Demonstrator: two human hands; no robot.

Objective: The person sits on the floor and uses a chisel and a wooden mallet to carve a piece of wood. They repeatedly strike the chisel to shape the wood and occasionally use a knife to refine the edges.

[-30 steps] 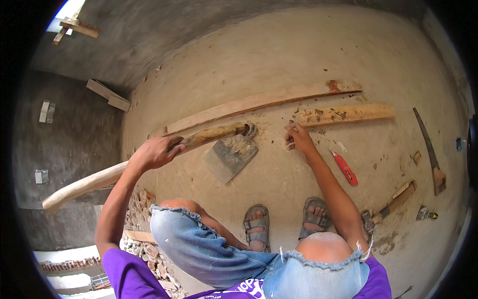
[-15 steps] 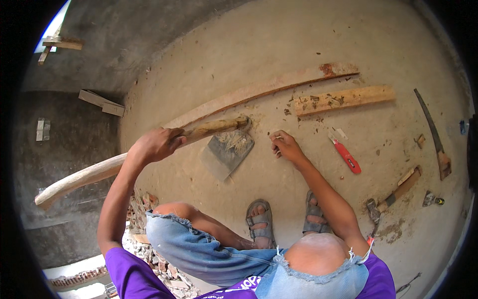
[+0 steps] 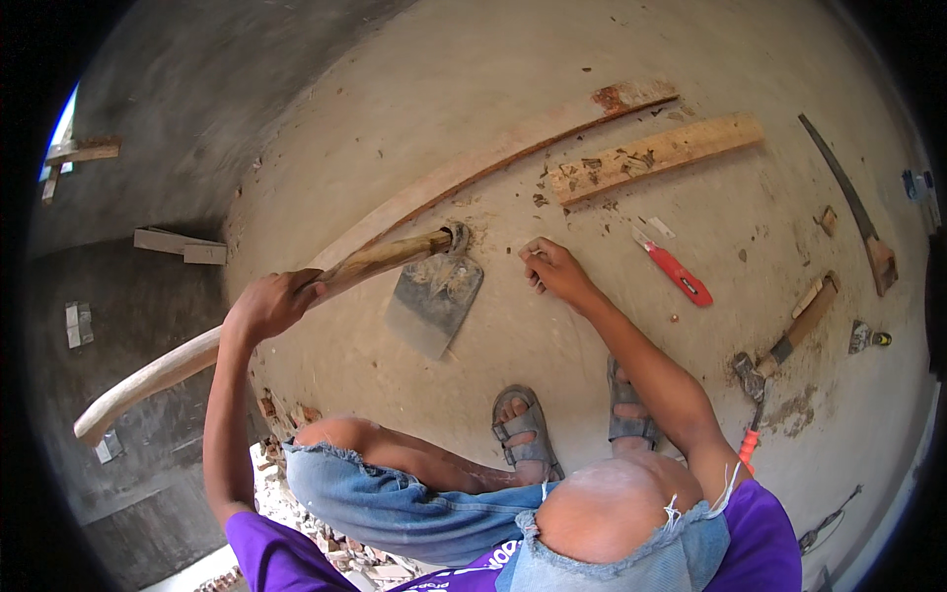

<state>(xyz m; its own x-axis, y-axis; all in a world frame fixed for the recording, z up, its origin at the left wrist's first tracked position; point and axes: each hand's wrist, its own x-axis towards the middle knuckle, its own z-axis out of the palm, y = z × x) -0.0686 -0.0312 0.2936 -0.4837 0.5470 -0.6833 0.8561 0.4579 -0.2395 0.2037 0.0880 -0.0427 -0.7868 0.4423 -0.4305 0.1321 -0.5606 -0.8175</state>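
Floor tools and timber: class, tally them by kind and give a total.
Hoes: 1, handle gripped by the left hand
Planks: 2
Hammers: 1
Saws: 1
Red knives: 1, near the right hand
Total: 6

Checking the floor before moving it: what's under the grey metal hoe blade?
The grey metal hoe blade lies on the bare concrete floor. Anything beneath it is hidden.

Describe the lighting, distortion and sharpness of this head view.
Head view: soft daylight on the pale floor, no glare; the wall at left lies in shade. Fisheye bends the long plank and blackens the corners. The left hand on the hoe handle and the right hand look sharp.
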